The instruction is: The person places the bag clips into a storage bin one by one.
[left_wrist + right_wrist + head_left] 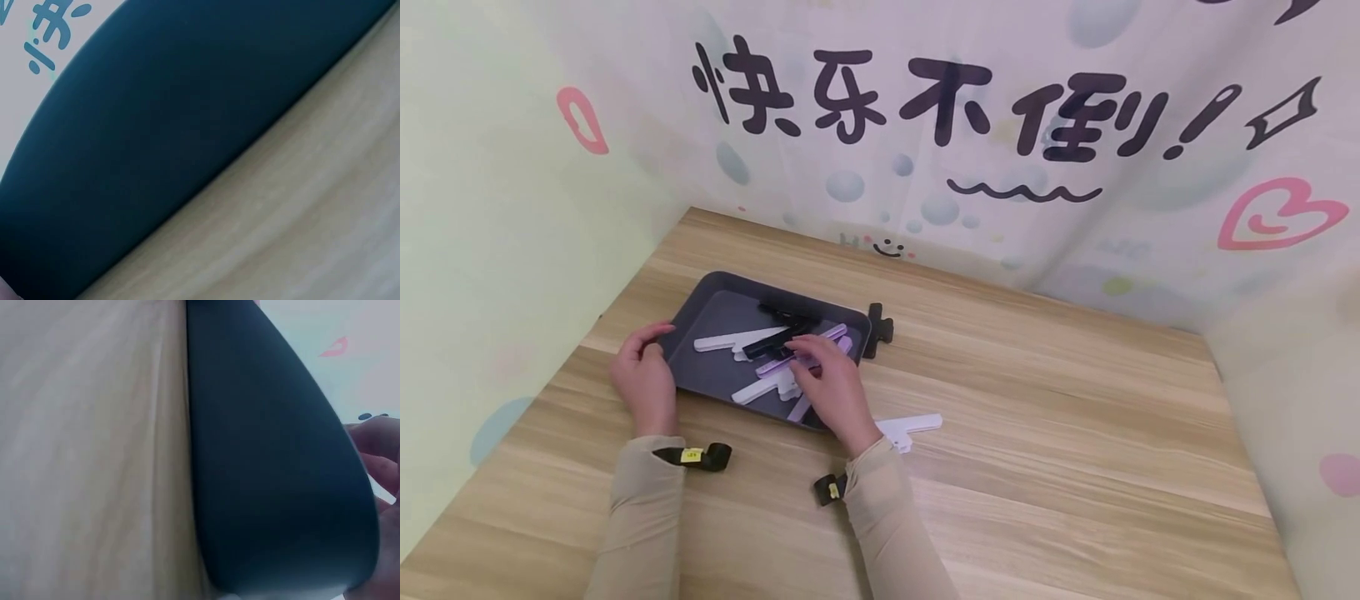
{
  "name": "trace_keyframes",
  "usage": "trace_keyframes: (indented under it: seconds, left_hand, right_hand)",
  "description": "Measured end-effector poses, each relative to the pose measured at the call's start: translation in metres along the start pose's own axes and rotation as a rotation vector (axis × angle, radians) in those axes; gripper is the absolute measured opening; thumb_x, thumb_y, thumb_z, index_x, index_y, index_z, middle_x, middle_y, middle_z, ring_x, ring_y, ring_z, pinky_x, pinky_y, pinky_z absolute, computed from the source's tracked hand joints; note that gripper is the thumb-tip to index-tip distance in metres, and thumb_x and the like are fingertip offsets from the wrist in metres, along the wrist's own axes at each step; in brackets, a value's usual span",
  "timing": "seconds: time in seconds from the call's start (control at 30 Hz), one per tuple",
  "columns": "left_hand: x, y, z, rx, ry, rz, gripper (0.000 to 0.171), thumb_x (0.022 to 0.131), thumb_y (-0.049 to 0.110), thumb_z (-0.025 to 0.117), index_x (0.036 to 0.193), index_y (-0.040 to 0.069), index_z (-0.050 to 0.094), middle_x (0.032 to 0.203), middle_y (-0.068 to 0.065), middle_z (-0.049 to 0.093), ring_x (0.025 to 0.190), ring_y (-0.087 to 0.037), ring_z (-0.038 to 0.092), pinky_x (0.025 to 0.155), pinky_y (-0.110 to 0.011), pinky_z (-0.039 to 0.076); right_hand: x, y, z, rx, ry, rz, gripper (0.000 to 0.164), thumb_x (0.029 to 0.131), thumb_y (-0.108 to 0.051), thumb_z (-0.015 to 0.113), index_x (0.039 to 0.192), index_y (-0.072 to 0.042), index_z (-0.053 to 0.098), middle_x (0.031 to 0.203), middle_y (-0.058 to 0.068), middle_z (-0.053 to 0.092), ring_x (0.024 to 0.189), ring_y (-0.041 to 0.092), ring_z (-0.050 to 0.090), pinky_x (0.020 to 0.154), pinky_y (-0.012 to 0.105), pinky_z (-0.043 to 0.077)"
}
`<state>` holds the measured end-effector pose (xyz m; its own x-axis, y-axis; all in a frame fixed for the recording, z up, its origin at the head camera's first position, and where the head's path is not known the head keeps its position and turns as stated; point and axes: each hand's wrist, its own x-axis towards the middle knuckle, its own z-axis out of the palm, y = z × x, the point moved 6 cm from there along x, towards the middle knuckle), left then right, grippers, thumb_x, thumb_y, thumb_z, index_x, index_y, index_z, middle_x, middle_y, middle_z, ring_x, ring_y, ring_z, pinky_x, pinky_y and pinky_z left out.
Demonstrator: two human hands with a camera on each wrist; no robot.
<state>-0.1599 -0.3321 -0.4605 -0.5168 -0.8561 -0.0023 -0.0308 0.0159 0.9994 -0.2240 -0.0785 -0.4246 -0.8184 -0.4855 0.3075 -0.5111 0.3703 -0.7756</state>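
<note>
A dark grey rectangular tray (700, 300) lies on the wooden table with several sealing clips in it, white, black and purple. My left hand (646, 375) grips the tray's left edge. My right hand (835, 383) reaches over the right part of the tray, thumb and fingertips at a black clip (767, 343) and a purple clip (771, 367). Whether they pinch one is too small to tell. Below them lies a white clip (752, 390). The tray's dark outer wall fills much of the left wrist view (187, 112) and the right wrist view (269, 456).
Outside the tray, a black clip (874, 329) lies against its right end. A white clip (917, 423) rests on the table (1060, 450) beside the right wrist. A printed cloth (925, 167) hangs behind the table's far edge.
</note>
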Motion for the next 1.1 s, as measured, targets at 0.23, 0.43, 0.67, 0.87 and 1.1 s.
trace_keyframes:
  seconds: [0.23, 0.43, 0.67, 0.87, 1.1]
  left_hand:
    - [0.001, 0.0, 0.001, 0.006, -0.008, -0.002, 0.038, 0.084, -0.005, 0.035, 0.096, 0.007, 0.069, 0.103, 0.003, 0.064, 0.106, -0.007, 0.048, 0.088, -0.021, 0.03]
    - [0.0, 0.001, 0.001, 0.001, -0.009, -0.006, 0.038, 0.084, -0.005, 0.035, 0.097, 0.007, 0.069, 0.104, 0.003, 0.063, 0.107, -0.008, 0.048, 0.09, -0.021, 0.03]
    - [0.0, 0.001, 0.0, -0.019, 0.004, 0.001, 0.038, 0.082, -0.006, 0.036, 0.095, 0.007, 0.069, 0.102, 0.002, 0.064, 0.104, -0.008, 0.049, 0.084, -0.02, 0.031]
    - [0.0, 0.001, -0.002, -0.029, 0.015, -0.007, 0.039, 0.081, -0.008, 0.037, 0.094, 0.007, 0.07, 0.102, 0.002, 0.064, 0.103, -0.008, 0.049, 0.081, -0.02, 0.031]
    - [0.002, 0.002, -0.001, -0.024, -0.006, -0.024, 0.039, 0.082, -0.007, 0.036, 0.096, 0.007, 0.069, 0.103, 0.003, 0.063, 0.105, -0.008, 0.048, 0.087, -0.02, 0.031]
  right_hand:
    - [0.0, 0.008, -0.02, 0.164, 0.139, 0.01, 0.02, 0.087, -0.015, 0.056, 0.105, -0.017, 0.063, 0.102, -0.002, 0.059, 0.087, 0.005, 0.055, 0.071, 0.022, 0.046]
    - [-0.002, 0.024, -0.041, 0.202, 0.214, 0.117, 0.019, 0.087, -0.019, 0.055, 0.104, -0.017, 0.064, 0.101, -0.006, 0.058, 0.083, 0.008, 0.055, 0.072, 0.026, 0.046]
    - [-0.004, 0.037, -0.06, 0.195, 0.187, 0.196, 0.021, 0.088, -0.024, 0.054, 0.106, -0.019, 0.063, 0.099, -0.006, 0.06, 0.083, 0.01, 0.056, 0.072, 0.028, 0.047]
    - [-0.013, 0.042, -0.074, 0.091, 0.148, 0.231, 0.023, 0.088, -0.027, 0.054, 0.108, -0.02, 0.062, 0.096, -0.007, 0.06, 0.084, 0.009, 0.057, 0.074, 0.028, 0.047]
    - [-0.031, 0.046, -0.077, 0.071, -0.034, 0.283, 0.029, 0.088, -0.024, 0.054, 0.116, -0.017, 0.058, 0.09, 0.002, 0.062, 0.067, 0.02, 0.059, 0.057, 0.032, 0.048]
